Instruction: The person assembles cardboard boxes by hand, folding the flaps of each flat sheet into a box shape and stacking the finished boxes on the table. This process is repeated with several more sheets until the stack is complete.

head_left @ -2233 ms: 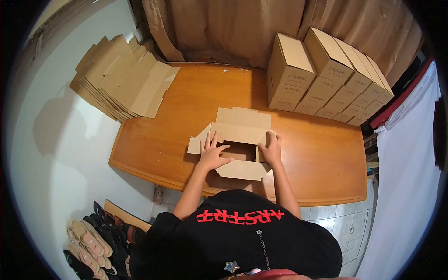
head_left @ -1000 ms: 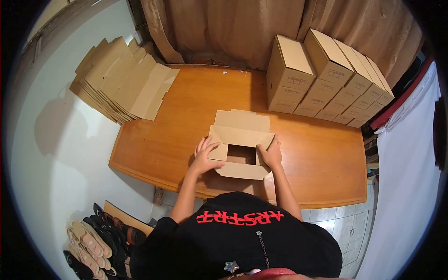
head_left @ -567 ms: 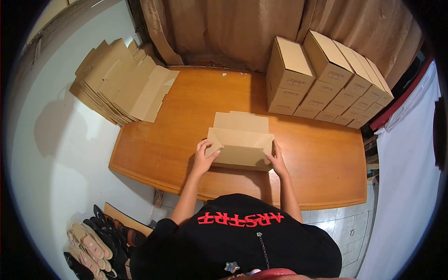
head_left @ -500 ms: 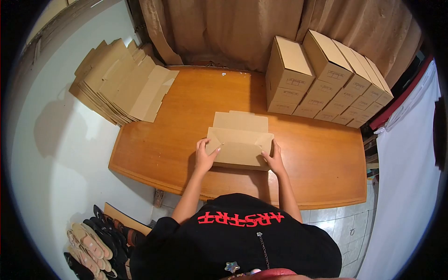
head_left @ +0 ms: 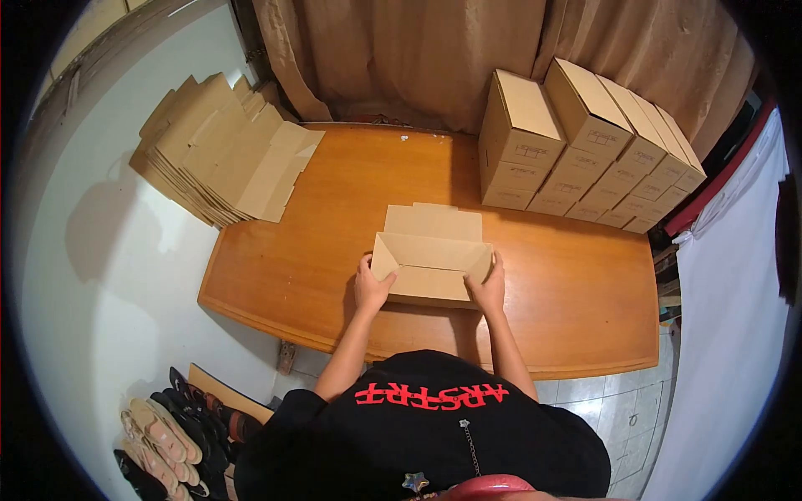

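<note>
A cardboard box [head_left: 434,284] stands near the front middle of the table, its top open and its long lid flap folded back on the far side. My left hand [head_left: 373,284] grips the left end wall, with the thumb inside and the fingers outside. On the opposite end wall, my right hand [head_left: 488,286] holds on the same way. Part of the box's inside floor shows between the walls, and a dark seam runs along it.
Flattened cardboard sheets [head_left: 225,154] lean in a stack at the table's left end. Closed, printed boxes [head_left: 585,154] are piled at the back right by a brown curtain [head_left: 418,58]. The wooden table [head_left: 568,292] ends close to my body. Sandals [head_left: 167,434] lie at lower left.
The end walls of the box have swung outward from a folded-in position, and its inside now shows more. Both hands still grip the ends. The whole view has shifted slightly.
</note>
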Demonstrator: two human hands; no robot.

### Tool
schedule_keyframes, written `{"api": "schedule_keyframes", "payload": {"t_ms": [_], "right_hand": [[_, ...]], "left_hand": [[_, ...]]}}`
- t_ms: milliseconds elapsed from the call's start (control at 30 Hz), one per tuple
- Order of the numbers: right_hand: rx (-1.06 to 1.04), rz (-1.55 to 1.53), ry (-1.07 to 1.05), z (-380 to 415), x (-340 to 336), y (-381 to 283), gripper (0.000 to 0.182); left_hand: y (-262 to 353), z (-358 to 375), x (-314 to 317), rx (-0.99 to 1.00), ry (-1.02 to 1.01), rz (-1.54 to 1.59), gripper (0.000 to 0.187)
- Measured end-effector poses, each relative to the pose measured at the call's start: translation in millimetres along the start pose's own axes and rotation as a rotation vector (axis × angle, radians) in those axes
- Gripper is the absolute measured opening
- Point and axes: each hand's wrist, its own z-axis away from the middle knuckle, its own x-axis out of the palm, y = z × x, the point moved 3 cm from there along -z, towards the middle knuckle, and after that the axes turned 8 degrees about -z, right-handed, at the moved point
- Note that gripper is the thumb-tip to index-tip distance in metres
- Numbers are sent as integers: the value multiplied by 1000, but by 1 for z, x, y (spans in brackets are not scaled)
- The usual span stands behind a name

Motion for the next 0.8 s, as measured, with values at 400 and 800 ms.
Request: {"api": "schedule_keyframes", "payload": {"t_ms": [400, 800], "right_hand": [[-8, -389, 66, -10, 13, -4, 61], [190, -487, -282, -22, 32, -4, 64]], "left_hand": [[33, 21, -55, 8, -179, 627, 73], [116, 58, -75, 1026, 545, -96, 65]]}}
